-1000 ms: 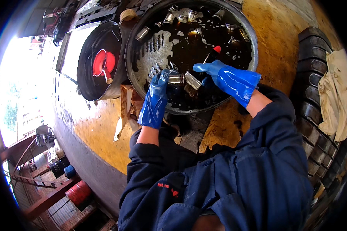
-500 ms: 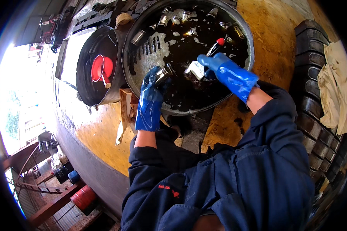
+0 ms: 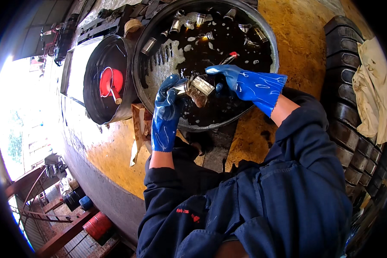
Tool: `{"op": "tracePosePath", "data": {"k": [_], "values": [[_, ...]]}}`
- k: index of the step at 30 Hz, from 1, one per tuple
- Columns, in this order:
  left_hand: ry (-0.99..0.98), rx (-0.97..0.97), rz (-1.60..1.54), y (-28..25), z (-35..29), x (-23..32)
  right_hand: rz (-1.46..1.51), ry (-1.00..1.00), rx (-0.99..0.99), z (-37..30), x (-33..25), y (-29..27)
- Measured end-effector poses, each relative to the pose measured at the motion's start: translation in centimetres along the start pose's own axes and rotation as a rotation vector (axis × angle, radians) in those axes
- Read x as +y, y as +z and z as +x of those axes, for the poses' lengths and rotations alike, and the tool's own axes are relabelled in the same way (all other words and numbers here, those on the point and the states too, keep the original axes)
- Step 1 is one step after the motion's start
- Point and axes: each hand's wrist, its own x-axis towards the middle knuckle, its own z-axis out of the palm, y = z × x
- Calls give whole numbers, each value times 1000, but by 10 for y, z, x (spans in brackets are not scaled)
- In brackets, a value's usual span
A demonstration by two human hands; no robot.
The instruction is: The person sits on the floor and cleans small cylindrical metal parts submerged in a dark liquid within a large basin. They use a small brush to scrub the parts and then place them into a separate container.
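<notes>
My left hand (image 3: 167, 96), in a long blue rubber glove, is closed around a shiny cylindrical metal part (image 3: 182, 87) above a round tub (image 3: 275, 53) of dark liquid. A flat paintbrush (image 3: 202, 86) is in my right hand (image 3: 233, 78), gloved the same way. Its wet brown bristles hang right beside the metal part; whether they touch it I cannot tell. The brush's red handle end points to the far side. Several similar metal parts (image 3: 149, 45) lie in the liquid along the tub's far and left sides.
Left of the tub stands a dark drum (image 3: 92, 103) with a red scoop-like vessel (image 3: 112, 81) with a wooden handle inside. A row of dark metal blocks (image 3: 346, 73) runs along the right, with a beige cloth (image 3: 374, 86) over it. Slats (image 3: 105, 30) lie behind.
The brush has moved left toward the metal part, its ferrule tipping over and its bristles now in sight. My left hand still holds the part.
</notes>
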Motion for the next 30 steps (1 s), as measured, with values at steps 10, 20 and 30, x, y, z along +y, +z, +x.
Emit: {"op": "tracePosePath", "data": {"k": [10,20,30], "values": [[-368,490,61,-12,-3,-4,-1159,-802,-93,-26,1,34],[-294,451,439,-29,-23,-40,-1302,-1131,18,-30,9,19],[-873,476,-68,-34,-6,-17,-1280,-366,224,-45,-18,13]]}}
